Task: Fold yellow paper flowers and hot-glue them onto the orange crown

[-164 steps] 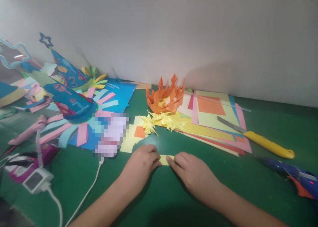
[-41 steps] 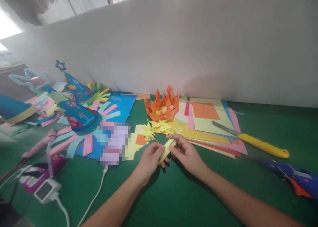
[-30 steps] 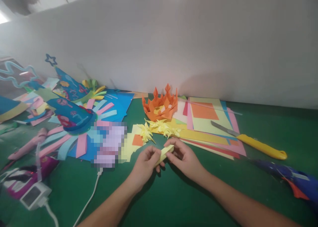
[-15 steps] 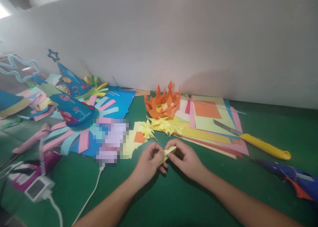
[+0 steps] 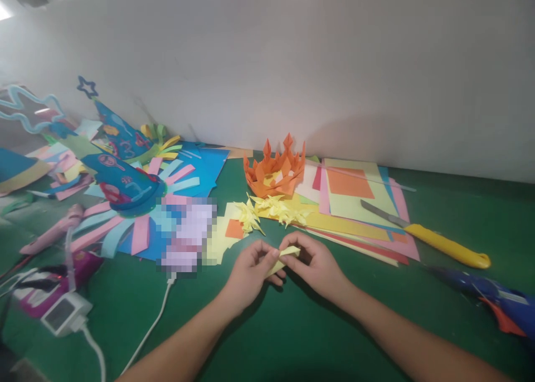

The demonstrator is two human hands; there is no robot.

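Note:
A small folded piece of yellow paper (image 5: 289,253) is pinched between both hands, low over the green table. My left hand (image 5: 251,270) grips its left end with thumb and forefinger, the other fingers curled below. My right hand (image 5: 314,262) pinches the right end, thumb toward me. Just beyond the hands lie several pale yellow folded paper pieces (image 5: 273,209) with pointed tips. Behind those stands an orange folded paper crown (image 5: 273,173). The fingers hide part of the held paper.
Coloured paper sheets (image 5: 355,206) lie stacked right of the crown. A yellow-handled craft knife (image 5: 447,247) rests there, its blade over the sheets, and a blue tool with an orange trigger (image 5: 501,301) sits nearer. Blue party hats (image 5: 127,184), a white cable (image 5: 156,320) and a charger (image 5: 67,313) occupy the left.
Both hands keep hold of the yellow paper, whose upper flap now lies flatter and slightly farther right. My fingers have shifted only a little.

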